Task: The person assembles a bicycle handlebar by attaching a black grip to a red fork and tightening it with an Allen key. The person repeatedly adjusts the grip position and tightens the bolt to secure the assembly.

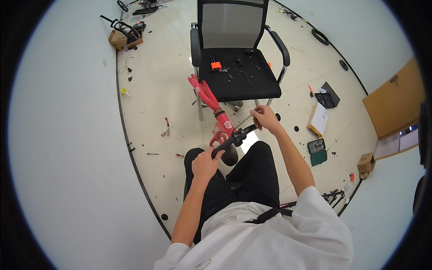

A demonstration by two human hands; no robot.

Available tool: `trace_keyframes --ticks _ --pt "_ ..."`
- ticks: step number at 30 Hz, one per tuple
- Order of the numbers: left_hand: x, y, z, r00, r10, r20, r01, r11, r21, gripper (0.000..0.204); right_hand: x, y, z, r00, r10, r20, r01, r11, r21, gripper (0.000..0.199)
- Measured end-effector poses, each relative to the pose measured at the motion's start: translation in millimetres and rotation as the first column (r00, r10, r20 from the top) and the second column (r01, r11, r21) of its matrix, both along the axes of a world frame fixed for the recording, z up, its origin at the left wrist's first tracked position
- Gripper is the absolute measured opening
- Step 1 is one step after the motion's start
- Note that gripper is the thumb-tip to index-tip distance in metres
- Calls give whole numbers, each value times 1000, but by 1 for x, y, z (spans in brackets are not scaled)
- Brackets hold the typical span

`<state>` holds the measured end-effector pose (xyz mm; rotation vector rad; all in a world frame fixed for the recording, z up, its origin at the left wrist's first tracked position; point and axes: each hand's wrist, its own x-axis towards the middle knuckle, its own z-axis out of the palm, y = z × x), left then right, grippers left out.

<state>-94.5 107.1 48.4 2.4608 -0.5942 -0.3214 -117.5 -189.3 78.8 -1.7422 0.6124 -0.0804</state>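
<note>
A red bicycle frame [225,120] with its fork [208,95] pointing forward is in front of my knees. Across it lies a black handlebar [227,143], joined at a dark stem clamp [239,135]. My left hand [207,164] is closed round the handlebar's left end. Pinched in the fingers of my right hand [266,119] is a thin metal hex key [243,121], which slants down toward the clamp. The clamp hides where its tip meets the bolt. A dark rounded saddle [230,155] shows below the bar, between my legs.
A black office chair [240,74] stands ahead, with an orange-and-black tool holder [216,65], a loose hex key and small parts on its seat. On the right floor lie a white box [318,118] and an open green bit case [317,152]. Bike parts [130,32] fill a carton far left.
</note>
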Motion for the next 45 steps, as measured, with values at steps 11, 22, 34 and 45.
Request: trace_keyframes --ticks 11,22,34,45 --pt "1 -4 12 997 -20 -72 26 996 87 51 -112 94 -8 980 -112 167 173 892 -417 21" --pt "6 -2 14 997 -26 -68 32 996 78 49 -96 111 15 775 632 21 -432 553 -712 15" --pt "13 6 -1 997 -74 -14 75 991 111 34 45 124 46 242 906 -347 -494 -193 -848 32" --pt "7 0 9 998 -42 -38 46 993 108 50 131 69 -2 685 646 -336 -582 209 -786 18"
